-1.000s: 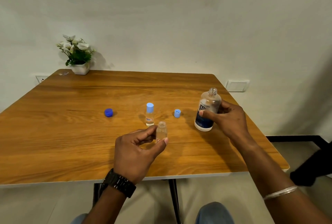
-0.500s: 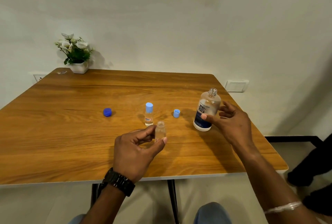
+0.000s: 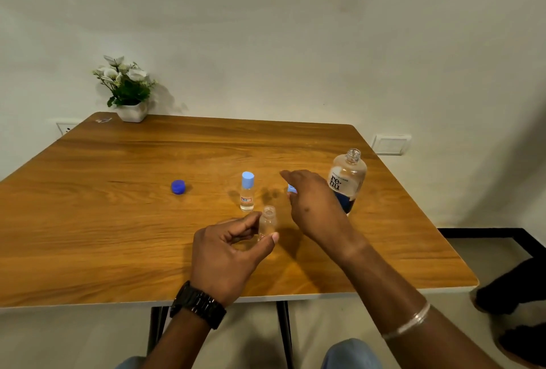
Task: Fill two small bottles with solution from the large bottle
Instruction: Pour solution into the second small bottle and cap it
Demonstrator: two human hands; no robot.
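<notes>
My left hand [image 3: 229, 253] holds a small clear bottle [image 3: 267, 222] with no cap, upright on the wooden table [image 3: 118, 221], pinched between thumb and fingers. A second small bottle [image 3: 247, 195] with a light blue cap stands just behind it. The large clear bottle [image 3: 348, 179] with a blue label stands open at the right, with nothing holding it. My right hand [image 3: 313, 203] hovers in front of it, fingers spread over a light blue cap [image 3: 291, 189] that is mostly hidden. I cannot tell whether the fingers touch that cap.
A dark blue cap [image 3: 178, 186] lies on the table to the left. A white pot of flowers [image 3: 127, 90] stands at the far left corner by the wall. The table's front edge runs just behind my wrists.
My right hand let go of the large bottle and moved left to the light blue cap. The large bottle stays standing. My left hand kept still on the small bottle.
</notes>
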